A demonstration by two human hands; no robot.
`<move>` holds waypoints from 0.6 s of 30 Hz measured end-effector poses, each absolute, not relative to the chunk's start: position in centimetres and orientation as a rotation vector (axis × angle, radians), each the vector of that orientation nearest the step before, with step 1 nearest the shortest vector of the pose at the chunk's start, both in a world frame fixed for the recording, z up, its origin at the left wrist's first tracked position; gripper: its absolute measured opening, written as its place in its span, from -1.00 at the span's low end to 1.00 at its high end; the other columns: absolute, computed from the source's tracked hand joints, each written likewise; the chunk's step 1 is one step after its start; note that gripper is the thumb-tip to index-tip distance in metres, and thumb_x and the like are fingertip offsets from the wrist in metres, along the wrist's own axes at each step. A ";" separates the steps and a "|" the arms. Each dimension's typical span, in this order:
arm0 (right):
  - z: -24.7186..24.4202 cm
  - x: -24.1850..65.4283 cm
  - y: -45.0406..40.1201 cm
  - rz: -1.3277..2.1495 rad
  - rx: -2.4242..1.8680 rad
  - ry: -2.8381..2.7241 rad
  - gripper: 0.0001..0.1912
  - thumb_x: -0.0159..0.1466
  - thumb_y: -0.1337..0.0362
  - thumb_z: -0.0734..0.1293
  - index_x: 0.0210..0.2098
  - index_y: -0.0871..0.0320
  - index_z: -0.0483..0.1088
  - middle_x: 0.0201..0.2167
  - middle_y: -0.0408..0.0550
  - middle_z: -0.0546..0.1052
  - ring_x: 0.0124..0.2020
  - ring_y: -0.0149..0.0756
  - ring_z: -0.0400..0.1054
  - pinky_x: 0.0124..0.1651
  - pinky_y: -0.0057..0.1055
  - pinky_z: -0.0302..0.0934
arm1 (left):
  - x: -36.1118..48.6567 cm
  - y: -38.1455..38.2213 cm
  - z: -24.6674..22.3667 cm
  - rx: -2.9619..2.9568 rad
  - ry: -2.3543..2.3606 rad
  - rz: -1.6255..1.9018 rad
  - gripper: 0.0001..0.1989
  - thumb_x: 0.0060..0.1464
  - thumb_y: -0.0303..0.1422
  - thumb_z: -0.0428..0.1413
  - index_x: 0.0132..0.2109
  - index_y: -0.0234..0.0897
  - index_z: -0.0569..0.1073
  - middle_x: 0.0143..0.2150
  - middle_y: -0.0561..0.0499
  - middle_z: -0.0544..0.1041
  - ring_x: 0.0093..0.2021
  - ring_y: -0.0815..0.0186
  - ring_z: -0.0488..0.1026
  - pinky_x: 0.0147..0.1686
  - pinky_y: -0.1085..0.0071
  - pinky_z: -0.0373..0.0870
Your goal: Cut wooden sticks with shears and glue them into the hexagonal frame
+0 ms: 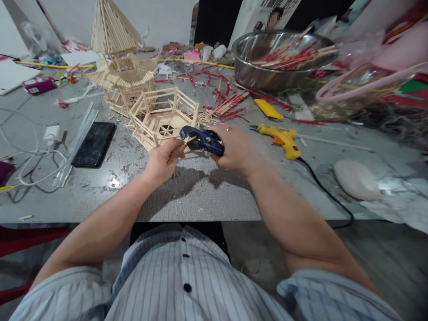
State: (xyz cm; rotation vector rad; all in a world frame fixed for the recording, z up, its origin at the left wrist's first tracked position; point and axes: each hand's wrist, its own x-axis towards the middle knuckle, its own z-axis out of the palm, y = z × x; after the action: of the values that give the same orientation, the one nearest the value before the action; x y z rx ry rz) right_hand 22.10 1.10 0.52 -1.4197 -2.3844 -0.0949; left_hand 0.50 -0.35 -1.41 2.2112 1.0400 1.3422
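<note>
My right hand is wrapped around a dark blue hand cutter, its head pointing left. A thin wooden stick is pinched in my left hand, its end at the cutter's jaws; whether the blades touch it I cannot tell. Just behind both hands stands an open, many-sided wooden stick frame with railings. Farther back on the left is a stick-built pavilion with a pointed roof. A yellow glue gun lies to the right of my right hand.
A steel basin holding sticks stands at the back right, beside a pink-handled clear container. Red-and-wood scraps litter the middle. At left lie a phone and a white charger. The glue gun's black cord trails toward the table edge.
</note>
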 end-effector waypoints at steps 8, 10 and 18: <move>0.6 22.0 1.0 -0.069 -1.451 -2.388 -0.52 0.14 0.20 0.26 0.05 0.14 0.31 -0.08 0.12 0.51 -0.08 0.02 0.39 -0.06 -0.11 0.23 | 0.5 -0.3 -1.4 2.209 1.026 1.336 -0.83 0.21 -0.39 -0.02 -0.37 -0.27 0.34 -0.52 0.07 0.49 -0.52 0.50 0.43 -0.50 0.59 0.33; 0.7 22.0 1.0 -0.068 -1.449 -2.393 -0.52 0.14 0.19 0.26 0.06 0.14 0.31 -0.07 0.12 0.51 -0.07 0.02 0.39 -0.06 -0.12 0.23 | 0.5 -0.4 -1.3 2.200 1.019 1.331 -0.82 0.21 -0.38 -0.02 -0.38 -0.27 0.34 -0.52 0.07 0.48 -0.50 0.49 0.44 -0.49 0.58 0.35; 0.6 22.0 1.0 -0.078 -1.430 -2.380 -0.54 0.16 0.17 0.28 0.05 0.12 0.32 -0.08 0.12 0.51 -0.07 0.01 0.40 -0.08 -0.14 0.24 | 0.4 -0.4 -1.3 2.192 1.053 1.303 -0.82 0.22 -0.35 0.00 -0.35 -0.27 0.39 -0.56 0.08 0.45 -0.50 0.46 0.45 -0.46 0.55 0.36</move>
State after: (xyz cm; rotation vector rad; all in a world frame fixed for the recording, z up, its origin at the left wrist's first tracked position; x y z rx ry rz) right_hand 22.01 0.98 0.60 -1.4303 -2.3798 -0.0780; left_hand 0.45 -0.42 -1.31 2.1916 1.0532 1.3030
